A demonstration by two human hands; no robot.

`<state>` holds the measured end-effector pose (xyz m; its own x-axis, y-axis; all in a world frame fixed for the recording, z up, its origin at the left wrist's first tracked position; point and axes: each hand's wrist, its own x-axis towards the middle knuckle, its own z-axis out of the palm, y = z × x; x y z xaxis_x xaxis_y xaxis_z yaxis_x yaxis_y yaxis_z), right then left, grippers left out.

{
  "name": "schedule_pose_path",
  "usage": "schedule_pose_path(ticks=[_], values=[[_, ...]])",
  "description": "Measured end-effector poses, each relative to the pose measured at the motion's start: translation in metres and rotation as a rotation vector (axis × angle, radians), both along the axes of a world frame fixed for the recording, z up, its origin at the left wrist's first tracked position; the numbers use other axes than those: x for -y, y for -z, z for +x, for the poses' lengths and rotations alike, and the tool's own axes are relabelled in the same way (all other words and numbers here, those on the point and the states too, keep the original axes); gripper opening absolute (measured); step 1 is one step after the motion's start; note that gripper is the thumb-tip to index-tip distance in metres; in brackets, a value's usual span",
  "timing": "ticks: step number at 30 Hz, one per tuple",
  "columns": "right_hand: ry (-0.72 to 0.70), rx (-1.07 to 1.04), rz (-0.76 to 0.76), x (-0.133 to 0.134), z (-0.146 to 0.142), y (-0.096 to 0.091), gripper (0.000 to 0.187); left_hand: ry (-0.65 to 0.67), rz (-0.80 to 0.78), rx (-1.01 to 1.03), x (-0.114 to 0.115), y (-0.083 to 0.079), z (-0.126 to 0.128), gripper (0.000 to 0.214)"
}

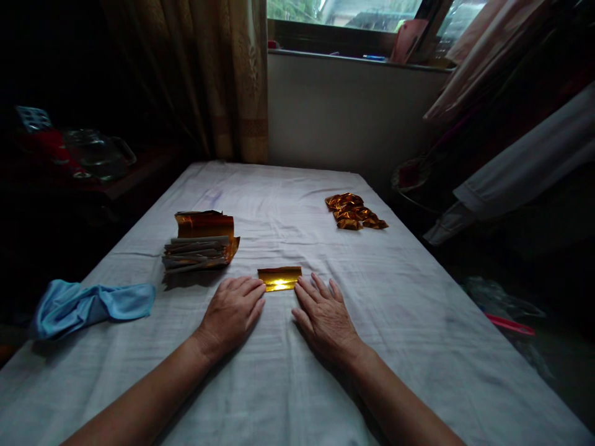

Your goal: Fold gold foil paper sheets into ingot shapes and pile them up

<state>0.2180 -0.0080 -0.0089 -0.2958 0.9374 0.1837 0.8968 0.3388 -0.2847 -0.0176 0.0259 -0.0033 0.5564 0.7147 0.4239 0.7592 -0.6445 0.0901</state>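
A small folded sheet of gold foil paper (pixel 279 278) lies flat on the white cloth-covered table (pixel 297 384), straight ahead of me. My left hand (pixel 231 313) rests palm down just left of it, fingers stretched flat, fingertips touching its left end. My right hand (pixel 324 318) lies flat the same way, its fingertips at the sheet's right end. Neither hand holds anything. A stack of gold and silver foil sheets (pixel 201 249) sits to the left, behind my left hand. A small heap of folded gold pieces (pixel 354 211) lies farther back on the right.
A crumpled blue cloth (pixel 88 305) lies near the table's left edge. A glass jug (pixel 98 153) stands on a dark side surface at far left. Curtains and a window sill are behind the table; hanging clothes and a red-handled object (pixel 510 324) are off to the right.
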Motion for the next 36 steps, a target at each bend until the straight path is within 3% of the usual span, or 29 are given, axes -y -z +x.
schedule_pose_path(ticks=[7,13,21,36], values=[[0.006,-0.173,0.138,-0.030,0.009,0.003,0.022,-0.020,-0.078,0.156,-0.013,0.008,-0.002,0.019],[0.136,-0.184,0.194,-0.047,0.011,0.012,0.036,-0.054,-0.085,0.186,-0.011,0.011,-0.003,0.017],[0.140,-0.231,0.188,-0.049,0.012,0.024,0.031,-0.044,-0.121,0.215,-0.011,0.011,-0.004,0.017],[0.144,-0.352,0.140,-0.048,0.012,0.021,0.012,-0.064,-0.132,0.219,-0.011,0.009,-0.004,0.017]])
